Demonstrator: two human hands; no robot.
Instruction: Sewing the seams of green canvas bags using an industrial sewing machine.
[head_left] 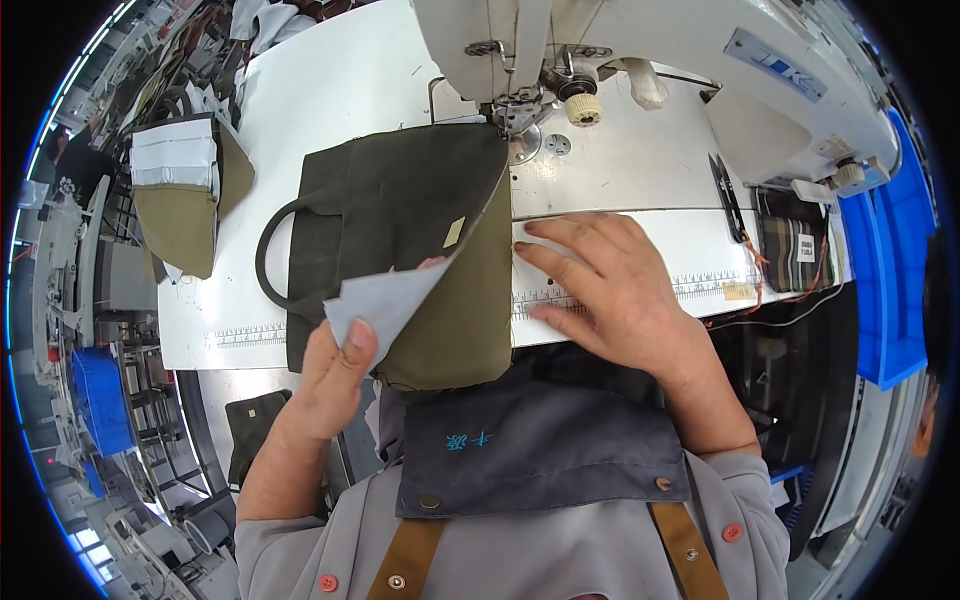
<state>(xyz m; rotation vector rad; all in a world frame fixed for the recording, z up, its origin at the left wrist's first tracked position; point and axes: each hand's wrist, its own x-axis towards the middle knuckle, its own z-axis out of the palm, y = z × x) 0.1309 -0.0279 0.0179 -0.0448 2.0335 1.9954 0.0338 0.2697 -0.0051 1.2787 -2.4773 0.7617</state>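
A dark green cloth bag (390,200) with a loop handle at its left side lies on the white sewing table (620,180), its upper right corner by the machine's needle area (508,125). My left hand (340,360) grips a turned-up layer with a white backing (382,300), thumb on the white side; some fingertips show at the layer's edge. Olive fabric (460,330) shows beneath. My right hand (605,285) is open at the bag's right, its fingers apart over the table and ruler strip, near the olive fabric's edge.
The sewing machine (650,45) spans the upper right, with black shears (727,195) and a striped cloth pouch (788,250) beside it. Olive and white pieces (180,200) lie at the left, more fabric (260,25) at the back. A blue tray (880,320) stands beyond the right edge.
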